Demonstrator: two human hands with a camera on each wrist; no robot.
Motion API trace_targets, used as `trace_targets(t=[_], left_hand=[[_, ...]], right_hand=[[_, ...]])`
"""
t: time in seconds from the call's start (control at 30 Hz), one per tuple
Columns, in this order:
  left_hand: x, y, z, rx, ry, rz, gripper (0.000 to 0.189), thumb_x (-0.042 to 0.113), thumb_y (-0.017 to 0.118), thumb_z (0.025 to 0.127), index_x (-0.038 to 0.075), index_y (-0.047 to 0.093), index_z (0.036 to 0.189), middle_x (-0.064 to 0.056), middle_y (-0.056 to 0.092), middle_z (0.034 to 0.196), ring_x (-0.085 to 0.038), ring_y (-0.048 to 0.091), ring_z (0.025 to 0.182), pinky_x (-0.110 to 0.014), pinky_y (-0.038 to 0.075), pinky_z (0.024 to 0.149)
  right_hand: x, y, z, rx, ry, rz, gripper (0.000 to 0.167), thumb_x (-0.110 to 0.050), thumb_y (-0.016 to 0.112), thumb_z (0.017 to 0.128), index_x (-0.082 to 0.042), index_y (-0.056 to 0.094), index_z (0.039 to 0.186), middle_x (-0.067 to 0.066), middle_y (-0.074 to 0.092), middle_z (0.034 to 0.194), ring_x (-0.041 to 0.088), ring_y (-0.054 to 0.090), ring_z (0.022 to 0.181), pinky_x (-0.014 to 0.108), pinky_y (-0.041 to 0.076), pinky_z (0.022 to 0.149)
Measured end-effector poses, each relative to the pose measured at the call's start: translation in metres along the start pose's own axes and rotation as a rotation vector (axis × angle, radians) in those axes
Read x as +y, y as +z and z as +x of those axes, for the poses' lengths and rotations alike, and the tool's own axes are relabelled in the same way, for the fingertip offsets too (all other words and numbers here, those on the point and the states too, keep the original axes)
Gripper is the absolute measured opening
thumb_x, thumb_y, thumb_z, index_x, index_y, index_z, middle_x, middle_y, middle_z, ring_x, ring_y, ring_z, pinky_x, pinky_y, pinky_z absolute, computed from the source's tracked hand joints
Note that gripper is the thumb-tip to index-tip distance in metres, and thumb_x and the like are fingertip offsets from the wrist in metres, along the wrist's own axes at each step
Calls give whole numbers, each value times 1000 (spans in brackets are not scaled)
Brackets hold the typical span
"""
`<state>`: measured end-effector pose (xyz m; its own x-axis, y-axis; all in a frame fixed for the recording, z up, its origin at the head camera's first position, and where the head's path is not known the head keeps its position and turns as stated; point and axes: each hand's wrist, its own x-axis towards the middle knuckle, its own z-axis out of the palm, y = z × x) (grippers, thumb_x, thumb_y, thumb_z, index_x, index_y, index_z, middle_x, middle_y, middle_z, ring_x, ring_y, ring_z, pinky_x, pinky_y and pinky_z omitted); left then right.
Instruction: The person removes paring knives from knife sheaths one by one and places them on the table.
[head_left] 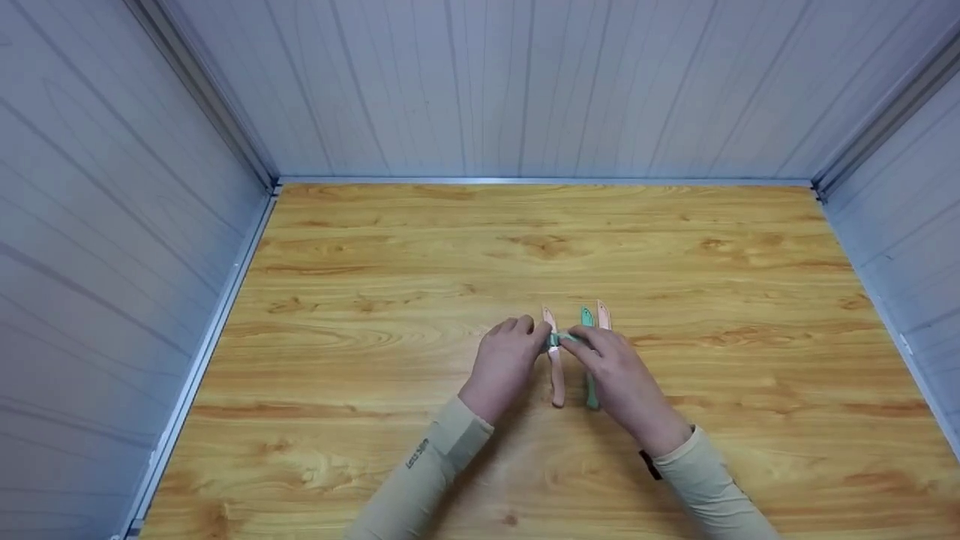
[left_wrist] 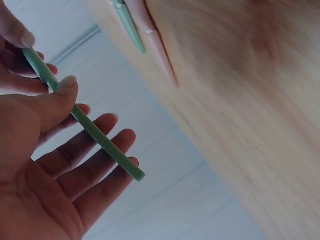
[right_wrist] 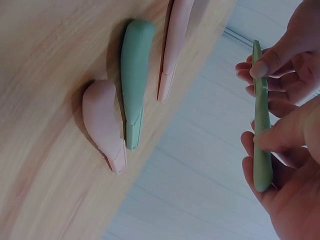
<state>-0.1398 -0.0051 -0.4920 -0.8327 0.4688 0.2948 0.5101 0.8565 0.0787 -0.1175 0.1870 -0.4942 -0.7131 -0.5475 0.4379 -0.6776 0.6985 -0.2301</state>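
Observation:
A green sheathed knife (right_wrist: 261, 107) spans both hands, held above the table. My left hand (head_left: 510, 360) pinches its narrow sheath end between thumb and fingers, the other fingers spread behind it in the left wrist view. At the thicker handle end, my right hand (head_left: 619, 367) grips with thumb and fingers. Below the held knife, a pink knife (head_left: 556, 379) lies on the table between the hands. A second green knife (right_wrist: 135, 75) and another pink knife (right_wrist: 102, 120) lie side by side, partly hidden beneath the right hand in the head view.
The wood-grain table (head_left: 375, 262) is enclosed by pale panel walls at the back (head_left: 487, 90), left and right. A metal strip (head_left: 525, 180) runs along the table's back edge.

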Motion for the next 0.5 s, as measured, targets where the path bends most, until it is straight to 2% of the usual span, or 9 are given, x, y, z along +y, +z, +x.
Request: trace_targets(t=[0.13, 0.3, 0.5], left_hand=[[6, -2, -1, 6, -14, 15, 16, 26, 65, 91, 17, 60, 103, -2, 58, 87, -17, 61, 77, -30, 55, 68], [13, -3, -1, 10, -31, 20, 16, 27, 66, 90, 18, 60, 101, -1, 59, 87, -17, 61, 76, -30, 55, 66], [23, -6, -1, 6, -50, 24, 15, 24, 67, 89, 18, 61, 101, -2, 61, 90, -18, 61, 79, -30, 54, 70]], right_hand=[[-1, 1, 0, 55, -4, -35, 43, 14, 67, 78, -5, 65, 117, 13, 58, 117, 28, 55, 110, 45, 44, 93], [-1, 1, -1, 108, 22, -15, 36, 11, 67, 79, -3, 67, 112, 13, 60, 112, 29, 57, 104, 46, 45, 90], [-2, 1, -2, 124, 63, 14, 29, 10, 67, 81, -3, 68, 107, 12, 61, 108, 29, 58, 100, 45, 46, 89]])
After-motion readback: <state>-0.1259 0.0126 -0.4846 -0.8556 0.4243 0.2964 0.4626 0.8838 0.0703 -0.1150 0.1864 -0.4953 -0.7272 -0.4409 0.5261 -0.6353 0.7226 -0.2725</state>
